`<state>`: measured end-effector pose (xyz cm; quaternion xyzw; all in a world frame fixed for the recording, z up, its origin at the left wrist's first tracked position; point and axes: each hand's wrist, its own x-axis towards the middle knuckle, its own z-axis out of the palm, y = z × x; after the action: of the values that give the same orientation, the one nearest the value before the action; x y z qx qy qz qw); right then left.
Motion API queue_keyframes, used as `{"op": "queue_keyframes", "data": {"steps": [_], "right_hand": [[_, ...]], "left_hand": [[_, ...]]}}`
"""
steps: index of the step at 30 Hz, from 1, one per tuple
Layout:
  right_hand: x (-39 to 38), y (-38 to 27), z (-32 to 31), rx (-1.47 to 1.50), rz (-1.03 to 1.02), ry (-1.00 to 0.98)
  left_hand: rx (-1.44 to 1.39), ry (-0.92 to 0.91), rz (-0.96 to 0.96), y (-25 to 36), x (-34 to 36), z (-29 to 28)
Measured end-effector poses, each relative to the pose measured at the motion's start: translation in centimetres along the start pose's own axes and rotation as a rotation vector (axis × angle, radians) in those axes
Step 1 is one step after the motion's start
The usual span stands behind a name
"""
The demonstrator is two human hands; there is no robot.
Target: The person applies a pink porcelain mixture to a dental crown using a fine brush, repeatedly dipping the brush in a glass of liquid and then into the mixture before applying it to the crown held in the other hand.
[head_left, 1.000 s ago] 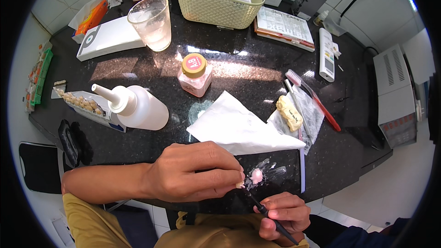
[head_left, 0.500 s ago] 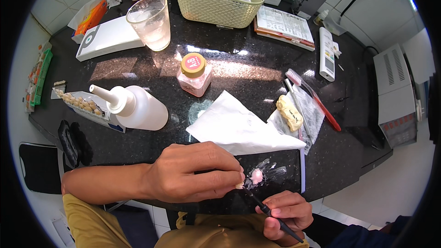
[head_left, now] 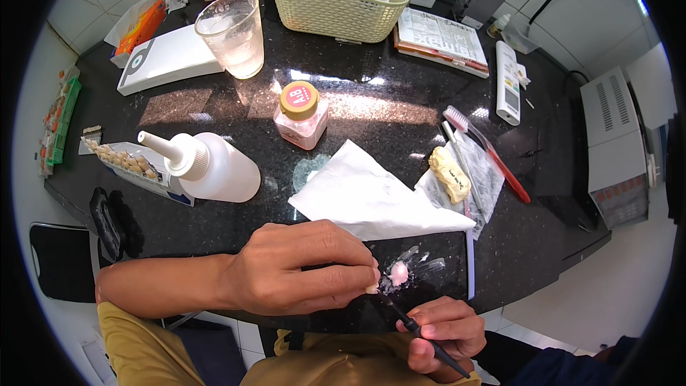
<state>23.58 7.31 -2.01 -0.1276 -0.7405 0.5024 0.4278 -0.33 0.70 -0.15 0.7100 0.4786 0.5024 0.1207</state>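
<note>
My left hand (head_left: 307, 268) reaches across the table's near edge, thumb and fingertips pinched on a small cream-coloured piece (head_left: 372, 289), mostly covered by the fingers. Held like a pen in my right hand (head_left: 446, 330) is a slim black-handled tool (head_left: 411, 325). Its thin tip meets or nearly meets the piece at my left fingertips; actual contact cannot be made out. Just right of those fingertips, a soft pink lump (head_left: 399, 273) lies on the dark tabletop among whitish smears and crumbs. A folded white paper (head_left: 371, 196) lies beyond both hands.
A white squeeze bottle (head_left: 221, 168) and a gold-lidded jar of pink material (head_left: 301, 125) stand beyond my left hand. To the right lie a yellowish moulded block (head_left: 449, 175) and a red-handled toothbrush (head_left: 493, 156). A glass cup (head_left: 236, 39) and a green basket (head_left: 339, 14) stand farther back.
Both hands keep nearly the same pose and grip. The tool stays close to the left fingertips, and the whole view has shifted very slightly.
</note>
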Motion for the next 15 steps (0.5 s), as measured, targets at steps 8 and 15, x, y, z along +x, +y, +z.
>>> {"op": "queue_keyframes", "data": {"steps": [8,15], "right_hand": [[-0.17,0.00,-0.13,0.004,-0.013,-0.007],[0.12,-0.32,0.01,-0.068,-0.023,-0.040]], "left_hand": [[0.008,0.002,0.000,0.02,-0.01,-0.03],[0.018,0.021,-0.021,0.02,-0.01,0.01]]}}
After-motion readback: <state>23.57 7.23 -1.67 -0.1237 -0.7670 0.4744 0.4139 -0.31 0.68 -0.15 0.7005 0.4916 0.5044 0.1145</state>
